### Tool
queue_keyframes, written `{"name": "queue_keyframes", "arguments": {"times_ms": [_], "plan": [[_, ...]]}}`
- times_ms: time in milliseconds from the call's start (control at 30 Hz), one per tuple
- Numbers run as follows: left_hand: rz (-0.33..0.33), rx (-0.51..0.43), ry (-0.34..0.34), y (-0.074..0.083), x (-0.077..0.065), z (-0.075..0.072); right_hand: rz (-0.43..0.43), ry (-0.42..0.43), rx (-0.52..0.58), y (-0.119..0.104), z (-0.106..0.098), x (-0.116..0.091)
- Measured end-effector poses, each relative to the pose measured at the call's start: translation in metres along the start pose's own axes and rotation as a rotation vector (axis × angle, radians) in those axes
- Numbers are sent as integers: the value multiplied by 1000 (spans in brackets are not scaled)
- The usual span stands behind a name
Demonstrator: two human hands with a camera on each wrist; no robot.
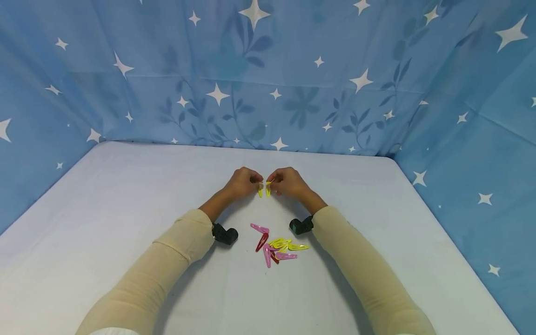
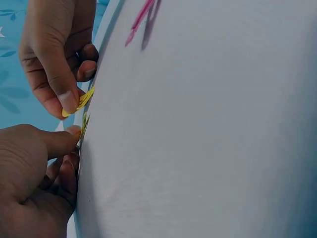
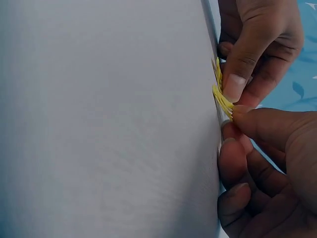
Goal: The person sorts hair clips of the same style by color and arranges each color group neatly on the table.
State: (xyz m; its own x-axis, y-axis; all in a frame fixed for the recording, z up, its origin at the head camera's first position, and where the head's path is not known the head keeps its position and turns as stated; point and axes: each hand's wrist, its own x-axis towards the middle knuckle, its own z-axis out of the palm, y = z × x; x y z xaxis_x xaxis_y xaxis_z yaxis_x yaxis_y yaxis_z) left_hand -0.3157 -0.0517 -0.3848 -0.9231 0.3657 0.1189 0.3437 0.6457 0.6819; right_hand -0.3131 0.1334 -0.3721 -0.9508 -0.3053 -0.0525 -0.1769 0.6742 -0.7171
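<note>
Both hands are close together near the far side of the table, each pinching yellow snap hair clip pieces between thumb and fingers. My left hand [image 1: 244, 183] grips a yellow hair clip [image 1: 260, 191], its tip pointing down. Facing it, my right hand [image 1: 290, 182] holds another yellow hair clip [image 1: 268, 190]. In the right wrist view, the right hand's yellow clip [image 3: 222, 102] looks layered, perhaps more than one stacked; the left hand's clip [image 3: 218, 71] is partly covered by the thumb. Whether the two held clips touch I cannot tell.
Nearer the body lies a loose pile of yellow clips [image 1: 298, 247], pink clips [image 1: 267, 257] and red clips [image 1: 262, 242]. The white table [image 1: 125, 223] meets a blue star-patterned curtain [image 1: 268, 121] at its back and sides. Dark wrist cameras [image 1: 226, 235] hang below the wrists.
</note>
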Motion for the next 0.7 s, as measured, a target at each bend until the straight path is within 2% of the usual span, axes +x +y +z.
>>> {"name": "queue_keyframes", "arguments": {"times_ms": [200,300,500,700], "plan": [[14,23,-47,-3,-1,-2,11,16,-38,-2,2,1],[42,26,-94,-5,-1,-5,5,13,-59,-4,1,1],[52,-63,-232,-9,-6,-15,17,-6,-61,-4,2,3],[71,-116,-296,-14,-6,-20,50,-7,-52,-1,-2,2]]}}
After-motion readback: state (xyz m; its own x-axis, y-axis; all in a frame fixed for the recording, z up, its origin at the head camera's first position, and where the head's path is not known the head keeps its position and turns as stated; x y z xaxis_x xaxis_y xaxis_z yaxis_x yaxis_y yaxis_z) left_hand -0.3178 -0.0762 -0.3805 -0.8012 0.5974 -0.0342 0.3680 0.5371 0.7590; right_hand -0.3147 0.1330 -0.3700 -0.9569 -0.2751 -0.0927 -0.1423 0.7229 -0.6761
